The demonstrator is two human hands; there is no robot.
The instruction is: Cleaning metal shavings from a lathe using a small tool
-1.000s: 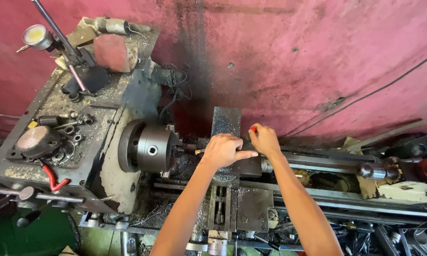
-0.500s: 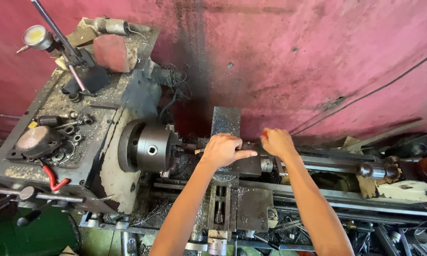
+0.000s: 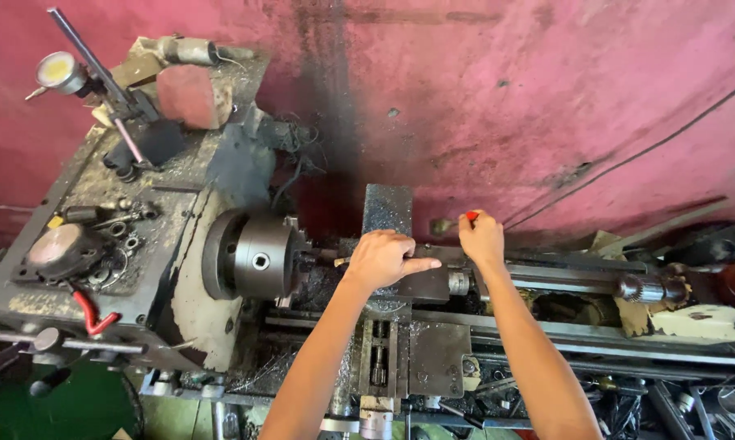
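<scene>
we hold a small red-tipped tool [image 3: 471, 216] pinched in our closed right hand [image 3: 481, 239], above the grey bar [image 3: 547, 275] lying along the lathe bed [image 3: 595, 332]. over the last second that hand has shifted rightward, away from the chuck [image 3: 261, 259], so the work has moved toward the tailstock end. our left hand [image 3: 381, 259] stays curled over the tool post, forefinger extended, gripping nothing we can see.

The left hand [image 3: 384, 259] covers the part of the lathe [image 3: 220, 326] under it, so it is not possible to see what its palm presses on. The right hand [image 3: 481, 238] closes around a small red thing [image 3: 471, 216]; only the tip shows, and its kind cannot be told. Both forearms are cut off by the bottom edge. The small parts [image 3: 114, 236] on top of the machine are too small to name. The clutter [image 3: 693, 407] at the lower right is dark and unclear.
</scene>
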